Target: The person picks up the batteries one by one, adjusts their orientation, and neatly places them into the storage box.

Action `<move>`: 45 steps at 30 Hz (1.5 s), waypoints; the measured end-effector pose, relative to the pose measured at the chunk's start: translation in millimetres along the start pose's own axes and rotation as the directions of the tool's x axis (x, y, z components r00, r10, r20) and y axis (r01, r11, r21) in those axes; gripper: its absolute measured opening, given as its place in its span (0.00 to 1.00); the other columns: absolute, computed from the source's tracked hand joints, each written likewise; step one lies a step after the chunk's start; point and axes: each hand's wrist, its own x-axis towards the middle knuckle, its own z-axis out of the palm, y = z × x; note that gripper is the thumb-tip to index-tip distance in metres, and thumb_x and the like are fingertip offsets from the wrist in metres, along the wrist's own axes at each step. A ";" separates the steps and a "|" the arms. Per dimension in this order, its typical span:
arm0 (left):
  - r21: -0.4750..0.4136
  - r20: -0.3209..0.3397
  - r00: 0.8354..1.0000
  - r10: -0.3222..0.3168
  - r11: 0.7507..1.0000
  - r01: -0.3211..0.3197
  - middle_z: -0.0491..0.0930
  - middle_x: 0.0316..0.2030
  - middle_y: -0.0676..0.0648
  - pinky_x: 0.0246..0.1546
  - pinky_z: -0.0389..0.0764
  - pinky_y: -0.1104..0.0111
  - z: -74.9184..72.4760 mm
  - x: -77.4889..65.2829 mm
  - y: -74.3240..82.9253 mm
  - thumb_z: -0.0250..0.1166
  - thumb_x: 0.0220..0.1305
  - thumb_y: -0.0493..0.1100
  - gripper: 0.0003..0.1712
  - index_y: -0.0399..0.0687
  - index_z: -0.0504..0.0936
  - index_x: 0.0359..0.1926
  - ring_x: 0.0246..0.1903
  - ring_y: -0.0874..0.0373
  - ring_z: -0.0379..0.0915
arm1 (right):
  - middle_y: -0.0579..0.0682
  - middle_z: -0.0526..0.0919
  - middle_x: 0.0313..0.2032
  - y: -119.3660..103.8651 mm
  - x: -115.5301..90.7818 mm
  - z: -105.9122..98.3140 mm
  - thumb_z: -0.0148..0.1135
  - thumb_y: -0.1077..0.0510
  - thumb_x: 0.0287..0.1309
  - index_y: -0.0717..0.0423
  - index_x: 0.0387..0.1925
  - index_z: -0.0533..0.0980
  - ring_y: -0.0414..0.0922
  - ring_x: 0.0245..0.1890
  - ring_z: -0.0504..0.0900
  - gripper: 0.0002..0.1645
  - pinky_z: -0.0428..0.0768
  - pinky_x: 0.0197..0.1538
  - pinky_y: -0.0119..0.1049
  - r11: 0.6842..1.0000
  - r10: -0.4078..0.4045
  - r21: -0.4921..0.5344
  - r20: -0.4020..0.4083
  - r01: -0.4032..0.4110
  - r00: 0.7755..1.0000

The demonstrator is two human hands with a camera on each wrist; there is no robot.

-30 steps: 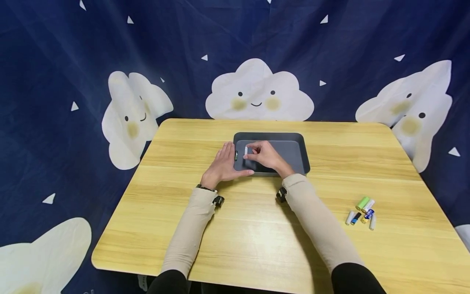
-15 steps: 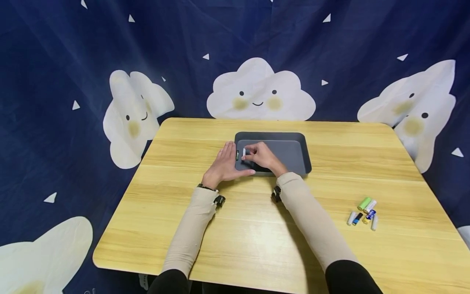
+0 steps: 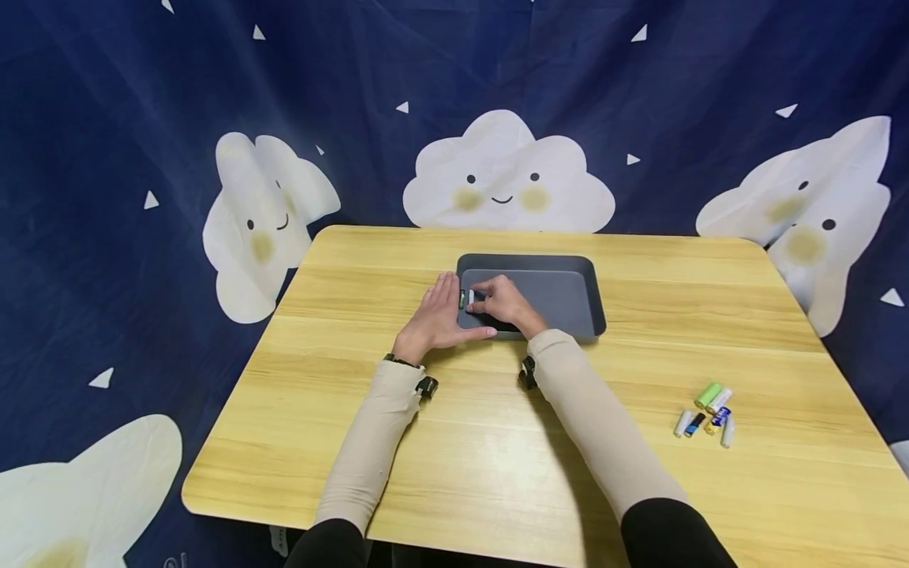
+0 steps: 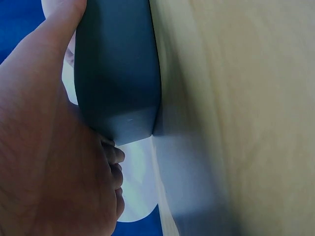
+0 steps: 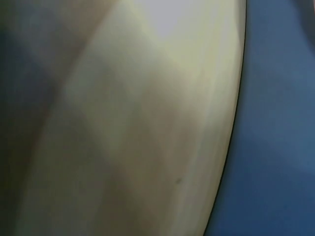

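Note:
A dark grey rectangular tray [image 3: 554,304] lies toward the far side of the table. My left hand [image 3: 435,315] lies along its left end with straight fingers, the thumb stretched along the near rim. The left wrist view shows that hand [image 4: 54,137] against the tray's outer wall [image 4: 118,73]. Inside the tray at the left, my right hand [image 3: 503,304] pinches a white battery [image 3: 471,297] between thumb and fingers. Just left of it is a green-and-dark battery [image 3: 461,299], by the tray's left wall. The right wrist view shows mostly blurred surfaces and the tray's side [image 5: 275,123].
Several loose batteries lie in a group on the right of the wooden table [image 3: 319,442], among them a green battery [image 3: 708,394], a blue-and-black battery [image 3: 695,425] and a white battery [image 3: 682,423]. A dark blue cloud-print curtain [image 3: 369,63] hangs behind the table.
My right hand has moved slightly left with the white battery, bringing it closer to the green-and-dark one. My left hand keeps its place at the tray.

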 end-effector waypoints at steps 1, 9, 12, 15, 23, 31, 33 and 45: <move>0.002 0.000 1.000 0.001 1.000 -0.001 0.32 0.84 0.37 0.85 0.39 0.52 0.2 0.2 0.1 0.57 0.57 0.84 0.77 0.35 0.35 0.82 0.84 0.47 0.26 | 0.49 0.76 0.11 -0.4 0.3 0.4 0.74 0.55 0.61 0.62 0.63 0.79 0.35 0.08 0.59 0.31 0.67 0.22 0.28 1.000 0.012 -0.005 -0.003 -0.012 1.000; 0.016 0.018 1.000 -0.007 1.000 0.006 0.29 0.84 0.38 0.85 0.38 0.52 0.3 1.8 0.4 0.55 0.57 0.85 0.77 0.36 0.33 0.82 0.84 0.47 0.24 | 0.60 0.82 0.63 -7.0 -0.6 1.5 0.75 0.51 0.61 0.58 0.64 0.80 0.49 0.37 0.87 0.32 0.83 0.59 0.45 0.996 0.069 -0.054 -0.022 -0.070 0.997; 0.012 0.027 1.000 -0.012 1.000 0.011 0.28 0.84 0.39 0.85 0.38 0.53 -0.4 1.5 0.6 0.56 0.57 0.85 0.77 0.36 0.32 0.82 0.84 0.47 0.23 | 0.60 0.81 0.64 -7.9 0.9 2.2 0.75 0.50 0.61 0.58 0.65 0.79 0.56 0.57 0.86 0.33 0.82 0.65 0.51 0.995 0.075 -0.059 -0.017 -0.076 0.997; 0.006 0.031 0.999 -0.015 1.000 0.015 0.28 0.84 0.39 0.85 0.37 0.53 -0.7 1.0 0.7 0.56 0.57 0.85 0.77 0.37 0.31 0.82 0.84 0.48 0.23 | 0.60 0.82 0.63 -8.0 2.5 3.4 0.75 0.50 0.60 0.57 0.65 0.79 0.57 0.63 0.82 0.33 0.81 0.65 0.52 0.995 0.071 -0.069 -0.017 -0.072 0.997; 0.010 0.021 1.000 -0.009 1.000 0.008 0.29 0.84 0.37 0.85 0.37 0.53 0.2 1.2 1.1 0.56 0.57 0.85 0.77 0.36 0.32 0.82 0.84 0.47 0.24 | 0.60 0.81 0.64 -9.5 1.2 3.2 0.76 0.50 0.60 0.57 0.66 0.77 0.57 0.54 0.87 0.36 0.83 0.63 0.50 0.995 0.062 -0.076 -0.014 -0.063 0.998; 0.012 0.004 1.000 -0.008 1.000 0.008 0.31 0.84 0.37 0.85 0.39 0.52 0.5 0.8 0.4 0.57 0.57 0.84 0.77 0.35 0.34 0.82 0.84 0.47 0.25 | 0.65 0.87 0.55 -8.4 -2.9 -1.9 0.75 0.51 0.61 0.57 0.69 0.75 0.39 0.19 0.70 0.37 0.78 0.42 0.37 0.998 0.042 -0.040 -0.004 -0.043 0.999; 0.015 0.009 1.000 -0.009 1.000 0.009 0.30 0.84 0.37 0.85 0.38 0.52 0.5 0.8 0.4 0.57 0.57 0.84 0.77 0.35 0.34 0.82 0.84 0.46 0.25 | 0.65 0.86 0.56 -8.3 -4.8 -4.7 0.74 0.50 0.61 0.56 0.69 0.75 0.36 0.20 0.72 0.37 0.77 0.38 0.33 0.998 0.047 -0.033 -0.011 -0.048 0.999; 0.016 0.006 1.000 -0.026 1.000 0.026 0.32 0.84 0.39 0.85 0.41 0.52 0.8 2.9 0.7 0.57 0.54 0.86 0.79 0.38 0.33 0.83 0.85 0.48 0.26 | 0.44 0.70 0.11 -20.0 -33.7 -50.6 0.67 0.53 0.68 0.62 0.62 0.80 0.39 0.12 0.63 0.26 0.64 0.23 0.32 0.997 -0.002 0.077 -0.131 0.012 0.991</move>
